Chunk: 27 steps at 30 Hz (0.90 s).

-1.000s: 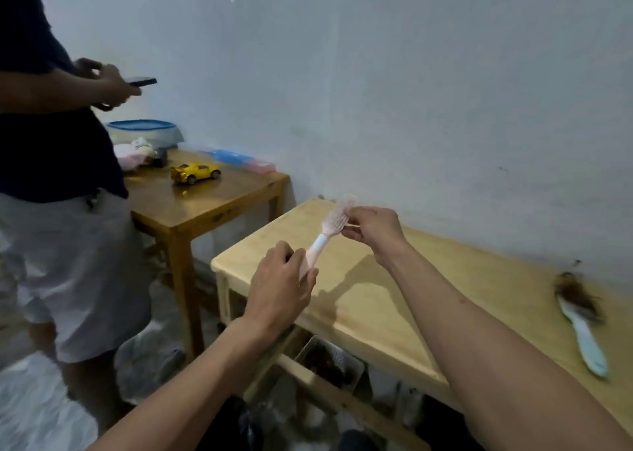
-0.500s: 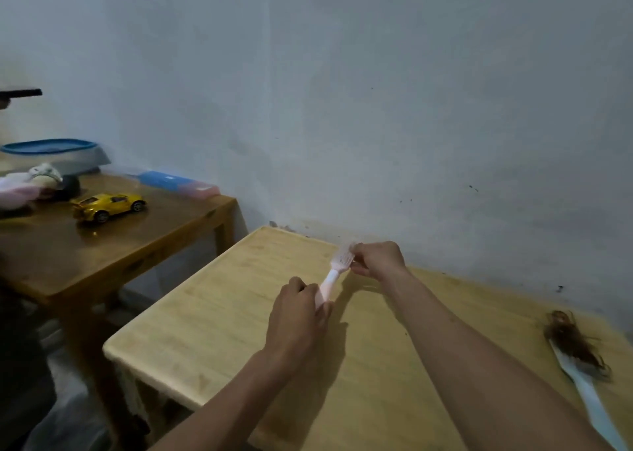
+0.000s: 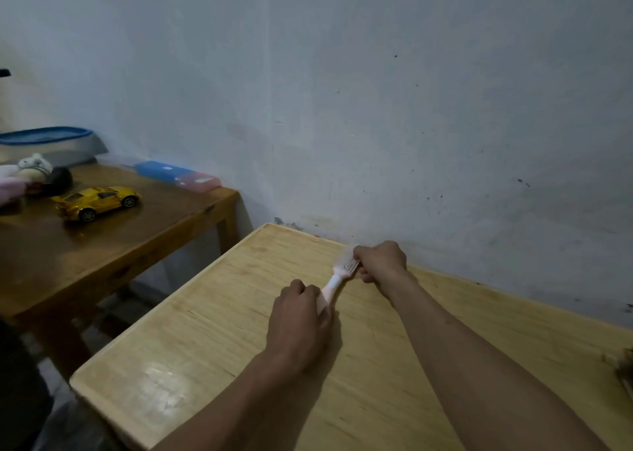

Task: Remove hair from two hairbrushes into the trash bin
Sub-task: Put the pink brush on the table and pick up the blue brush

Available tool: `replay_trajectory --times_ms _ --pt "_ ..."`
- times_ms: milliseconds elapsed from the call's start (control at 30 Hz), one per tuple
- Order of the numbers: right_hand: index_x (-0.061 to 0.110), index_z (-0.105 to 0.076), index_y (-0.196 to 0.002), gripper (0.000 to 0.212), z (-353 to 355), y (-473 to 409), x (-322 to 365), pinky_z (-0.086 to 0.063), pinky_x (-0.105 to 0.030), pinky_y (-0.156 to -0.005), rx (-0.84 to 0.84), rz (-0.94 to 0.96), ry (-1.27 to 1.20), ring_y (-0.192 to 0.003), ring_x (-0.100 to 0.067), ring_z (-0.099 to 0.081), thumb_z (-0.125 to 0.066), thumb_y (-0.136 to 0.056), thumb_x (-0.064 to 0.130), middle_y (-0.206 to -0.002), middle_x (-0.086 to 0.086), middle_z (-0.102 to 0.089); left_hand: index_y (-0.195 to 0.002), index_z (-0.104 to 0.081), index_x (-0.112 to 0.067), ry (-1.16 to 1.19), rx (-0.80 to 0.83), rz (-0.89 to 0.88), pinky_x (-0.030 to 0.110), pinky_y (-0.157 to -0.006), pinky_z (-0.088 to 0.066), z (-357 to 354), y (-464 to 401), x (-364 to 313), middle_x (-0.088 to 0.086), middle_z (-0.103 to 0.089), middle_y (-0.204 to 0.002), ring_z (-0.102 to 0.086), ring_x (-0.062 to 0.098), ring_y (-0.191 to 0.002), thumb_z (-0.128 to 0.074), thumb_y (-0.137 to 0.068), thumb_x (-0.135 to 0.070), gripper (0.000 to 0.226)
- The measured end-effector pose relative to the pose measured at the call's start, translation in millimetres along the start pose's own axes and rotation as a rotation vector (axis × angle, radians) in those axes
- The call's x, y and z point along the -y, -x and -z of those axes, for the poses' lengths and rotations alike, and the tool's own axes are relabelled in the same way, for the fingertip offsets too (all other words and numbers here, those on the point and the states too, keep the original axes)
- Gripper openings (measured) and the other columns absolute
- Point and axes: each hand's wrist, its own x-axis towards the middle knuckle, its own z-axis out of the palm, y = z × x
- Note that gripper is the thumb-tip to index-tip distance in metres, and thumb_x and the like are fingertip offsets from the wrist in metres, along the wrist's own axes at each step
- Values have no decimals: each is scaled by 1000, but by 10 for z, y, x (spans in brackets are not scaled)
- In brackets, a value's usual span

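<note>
hairbrush (image 3: 337, 277), pale pink and white, held low over the light wooden table (image 3: 219, 341) by both hands.

the grey wall (image 3: 376, 91) closes off the whole far side, and the light table's back edge runs just beside it; the table's near-left corner and left edge stand free, with a strip of floor between it and the darker brown table (image 3: 113, 245). the wide pale top in front of the hands is open room. on the brown table stand a yellow toy car (image 3: 97, 203), a blue and pink flat case (image 3: 178, 176) with a small white label too blurred to read, and a blue-lidded container (image 3: 48, 142). the left hand (image 3: 301, 317) is curled round the brush handle; the right hand (image 3: 380, 260) is clenched at the bristle head, pinching among the bristles. a second brush with a clump of brown hair (image 3: 624, 368) pokes in at the right edge.
</note>
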Motion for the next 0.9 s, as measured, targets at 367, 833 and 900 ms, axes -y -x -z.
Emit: replay_trajectory --times_ms 367,833,900 --pt "-3 -71 -92 32 222 80 -16 -66 -40 -67 52 -18 -112 -62 -30 -73 -73 -86 28 -77 -17 -74 -131 -57 -15 -18 13 -21 31 -84 -45 29 65 -22 2 -57 -117 -51 16 -99 -53 -94 -48 50" --pt "-3 -72 -103 36 2426 688 -58 -64 -35 -69 -60 179 322 -82 -25 -74 -74 -90 31 -97 -14 -76 -111 -65 -13 88 90 -263 32 -72 -43 -122 605 -1577 4 -65 -105 -57 20 -95 -52 -92 -54 47" --pt "-2 -73 -105 43 2755 755 -239 -65 -41 -79 -109 157 451 -86 -28 -74 -75 -87 37 -99 -14 -76 -106 -65 -13 116 199 -279 32 -70 -47 -253 812 -1934 3 -65 -99 -58 20 -88 -50 -90 -62 54"
